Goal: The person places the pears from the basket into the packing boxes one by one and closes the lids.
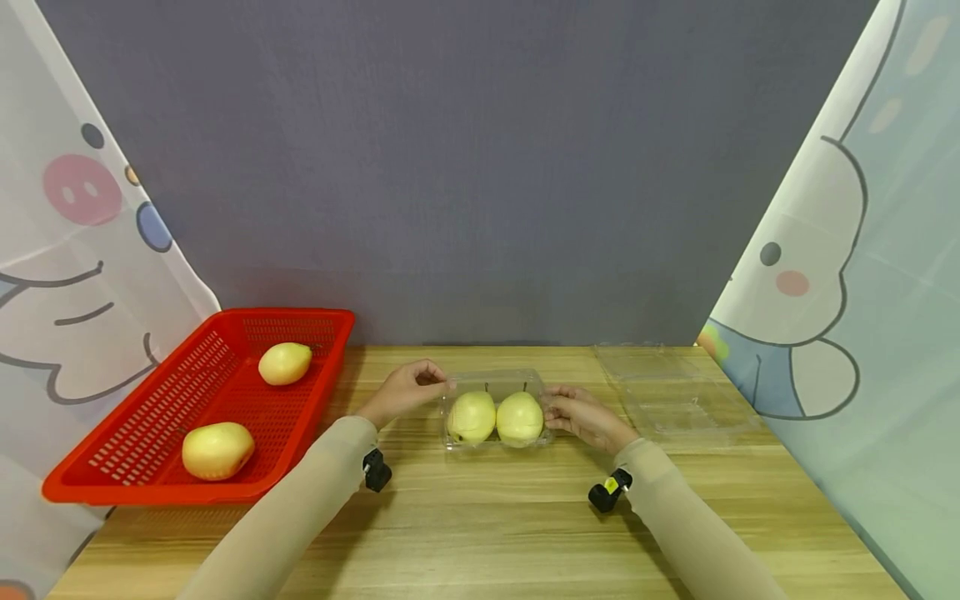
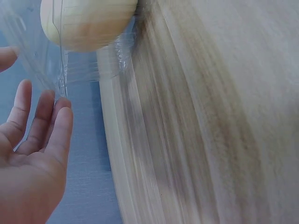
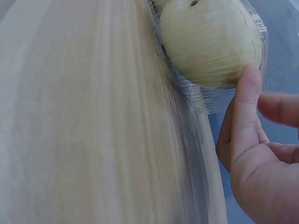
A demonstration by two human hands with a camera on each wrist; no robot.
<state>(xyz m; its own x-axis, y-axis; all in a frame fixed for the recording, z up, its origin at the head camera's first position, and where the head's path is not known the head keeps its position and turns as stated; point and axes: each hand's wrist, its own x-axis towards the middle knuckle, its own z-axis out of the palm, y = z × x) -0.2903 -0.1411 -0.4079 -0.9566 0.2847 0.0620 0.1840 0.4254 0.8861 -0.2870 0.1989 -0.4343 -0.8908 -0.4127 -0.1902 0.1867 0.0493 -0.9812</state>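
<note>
Two yellow-green pears (image 1: 472,417) sit side by side in a clear plastic fruit box (image 1: 495,446) at the middle of the table. At its left side, my left hand (image 1: 407,390) holds the edge of the see-through lid (image 2: 28,42) between thumb and fingertips. My right hand (image 1: 587,415) is at the opposite side. In the right wrist view its straight index finger (image 3: 247,86) touches the box wall beside a pear (image 3: 210,42), with the thumb lifted beside it.
On the left stands a red plastic basket (image 1: 330,392) holding two more pears (image 1: 285,364). Another clear plastic box (image 1: 667,404), with its lid laid back, is at the right rear of the wooden table (image 1: 480,517). A grey panel (image 1: 480,167) rises behind the table, with printed cloths on both sides.
</note>
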